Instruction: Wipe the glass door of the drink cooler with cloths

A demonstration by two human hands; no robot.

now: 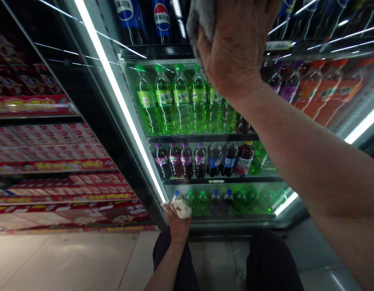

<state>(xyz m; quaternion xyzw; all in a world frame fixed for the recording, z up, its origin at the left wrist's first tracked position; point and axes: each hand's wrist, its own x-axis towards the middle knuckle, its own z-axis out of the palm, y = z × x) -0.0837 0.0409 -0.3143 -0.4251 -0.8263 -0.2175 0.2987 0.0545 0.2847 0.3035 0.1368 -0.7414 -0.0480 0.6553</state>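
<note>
My right hand (235, 48) is raised high at the upper middle, pressing a grey cloth (201, 24) against the glass door (284, 161) of a lit drinks fridge. Its thumb lies over the cloth's edge, and the other fingers run out of the top of the view. Low down, my left hand (177, 226) holds a crumpled whitish cloth (183, 209) near the bottom left of the door. Behind the glass stand green soda bottles (182, 97), and on the shelf below them dark bottles with purple caps (187, 159).
Shelves of pink and red boxed goods (53, 139) stand to the left of the fridge's dark frame (92, 121). Orange drink bottles (332, 89) are inside at the right. A tiled floor (83, 258) and my knees (271, 258) are below.
</note>
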